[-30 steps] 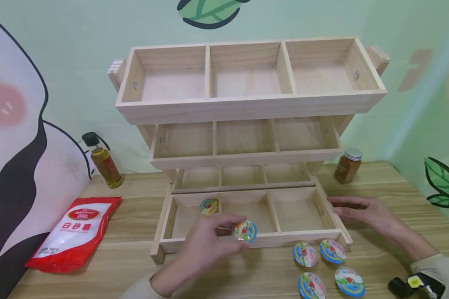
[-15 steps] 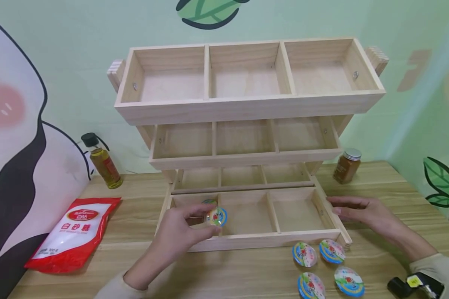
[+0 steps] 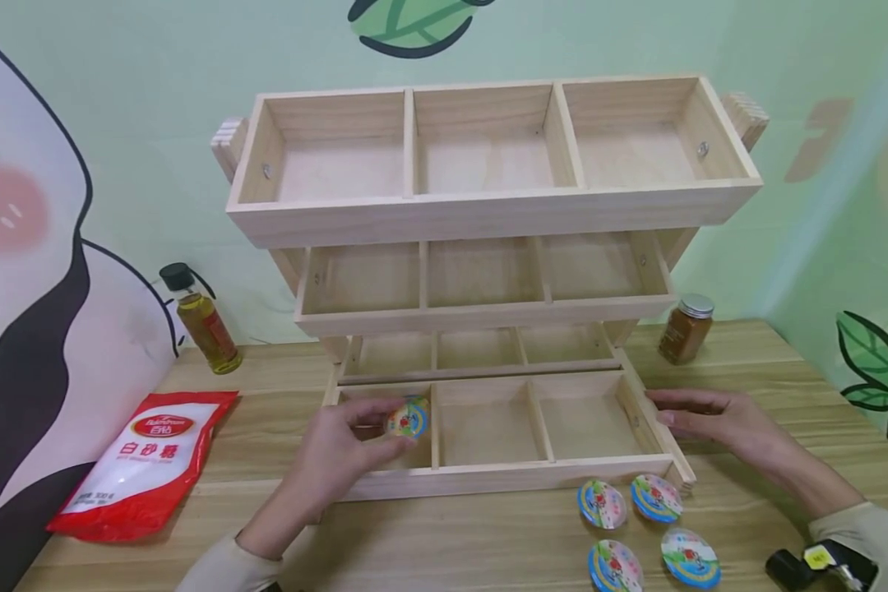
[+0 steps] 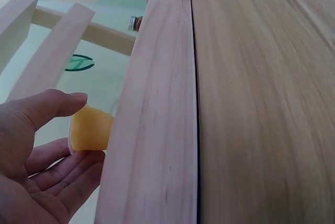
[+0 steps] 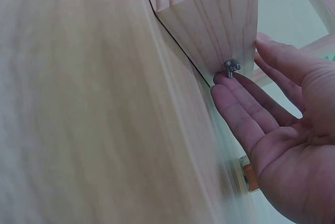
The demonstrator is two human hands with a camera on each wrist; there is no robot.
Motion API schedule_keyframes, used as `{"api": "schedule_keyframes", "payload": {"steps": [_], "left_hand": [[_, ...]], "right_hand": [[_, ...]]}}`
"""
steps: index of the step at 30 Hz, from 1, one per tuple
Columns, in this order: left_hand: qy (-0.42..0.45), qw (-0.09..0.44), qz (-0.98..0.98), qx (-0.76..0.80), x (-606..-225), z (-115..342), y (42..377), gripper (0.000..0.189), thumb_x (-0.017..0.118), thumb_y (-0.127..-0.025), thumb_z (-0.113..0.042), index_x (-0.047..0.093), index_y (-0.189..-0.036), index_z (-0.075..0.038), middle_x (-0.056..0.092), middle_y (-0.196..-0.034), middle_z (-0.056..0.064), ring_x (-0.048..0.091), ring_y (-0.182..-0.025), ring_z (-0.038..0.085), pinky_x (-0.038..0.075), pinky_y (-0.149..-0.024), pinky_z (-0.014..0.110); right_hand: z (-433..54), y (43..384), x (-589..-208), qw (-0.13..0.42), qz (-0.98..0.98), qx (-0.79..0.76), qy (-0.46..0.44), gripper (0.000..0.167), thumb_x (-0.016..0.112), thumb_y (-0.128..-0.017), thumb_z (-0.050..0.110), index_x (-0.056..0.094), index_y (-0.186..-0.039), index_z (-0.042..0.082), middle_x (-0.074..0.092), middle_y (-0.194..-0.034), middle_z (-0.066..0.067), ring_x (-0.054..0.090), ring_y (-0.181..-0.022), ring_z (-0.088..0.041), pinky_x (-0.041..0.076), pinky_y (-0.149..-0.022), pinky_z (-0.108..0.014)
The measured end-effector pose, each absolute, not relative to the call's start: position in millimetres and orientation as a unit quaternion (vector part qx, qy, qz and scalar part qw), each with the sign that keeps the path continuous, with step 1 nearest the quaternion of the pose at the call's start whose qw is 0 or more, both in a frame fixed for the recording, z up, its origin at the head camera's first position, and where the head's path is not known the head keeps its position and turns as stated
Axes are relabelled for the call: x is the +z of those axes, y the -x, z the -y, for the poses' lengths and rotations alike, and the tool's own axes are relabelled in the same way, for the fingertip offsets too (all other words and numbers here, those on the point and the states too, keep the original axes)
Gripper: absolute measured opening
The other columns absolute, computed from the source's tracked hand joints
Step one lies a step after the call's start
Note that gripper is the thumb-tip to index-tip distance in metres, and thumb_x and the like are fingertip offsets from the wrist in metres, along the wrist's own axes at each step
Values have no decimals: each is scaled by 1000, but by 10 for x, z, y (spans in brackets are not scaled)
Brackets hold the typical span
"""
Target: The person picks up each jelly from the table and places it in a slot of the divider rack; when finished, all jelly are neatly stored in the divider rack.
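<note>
My left hand (image 3: 336,452) pinches a small jelly cup (image 3: 409,418) between thumb and fingers, over the left compartment of the lowest wooden tray (image 3: 518,477). In the left wrist view the jelly cup (image 4: 90,129) shows its orange-yellow body, close to the tray's front board. The cup that lay in that compartment is mostly hidden behind the held one. At the tray's right end, my right hand (image 3: 733,419) rests its extended fingers against the side; the right wrist view shows the fingertips near a metal wing nut (image 5: 231,67) on the wooden end.
Several jelly cups (image 3: 603,503) lie on the table before the tray's right end. Wooden tiers (image 3: 488,215) rise above the lowest tray. A red-white sugar bag (image 3: 148,469) and an oil bottle (image 3: 209,325) stand left; a brown jar (image 3: 686,329) is right.
My left hand has carried the jelly cup leftward, from in front of the middle compartment to over the left one. The right hand has stayed at the tray's side.
</note>
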State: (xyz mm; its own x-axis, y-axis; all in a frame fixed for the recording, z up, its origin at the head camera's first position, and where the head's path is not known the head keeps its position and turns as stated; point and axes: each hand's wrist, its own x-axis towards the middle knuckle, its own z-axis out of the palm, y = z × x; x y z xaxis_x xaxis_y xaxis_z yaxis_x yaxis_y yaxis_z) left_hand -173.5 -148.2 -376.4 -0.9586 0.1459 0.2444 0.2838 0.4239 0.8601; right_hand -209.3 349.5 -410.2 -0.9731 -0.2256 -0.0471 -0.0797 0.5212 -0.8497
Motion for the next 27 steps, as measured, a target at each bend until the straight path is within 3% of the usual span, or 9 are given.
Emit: {"api": "schedule_keyframes", "payload": {"steps": [7, 19, 27], "left_hand": [[115, 59, 852, -507, -3800, 1497, 1759, 39, 92, -78, -5, 80, -115, -2, 79, -105, 8, 76, -94, 21, 62, -81, 27], [107, 40, 848, -518, -3859, 1464, 1764, 39, 94, -76, -5, 80, -112, 1, 79, -101, 11, 77, -90, 24, 63, -71, 27], [120, 26, 853, -507, -3886, 1468, 1781, 40, 95, -77, -7, 80, -113, 1, 79, -99, 11, 77, -90, 23, 63, -73, 27]], "right_hand": [[-3494, 2095, -4106, 76, -866, -486, 89, 51, 70, -105, 28, 61, -148, 2, 55, -152, -24, 65, -112, 0, 56, -90, -24], [-3504, 2087, -4102, 71, -863, -491, 100, 49, 70, -106, 26, 61, -147, 0, 56, -151, -24, 66, -112, 0, 56, -91, -23], [-3499, 2080, -4086, 69, -868, -481, 99, 49, 69, -106, 27, 62, -147, 2, 56, -151, -24, 64, -112, 2, 55, -91, -22]]}}
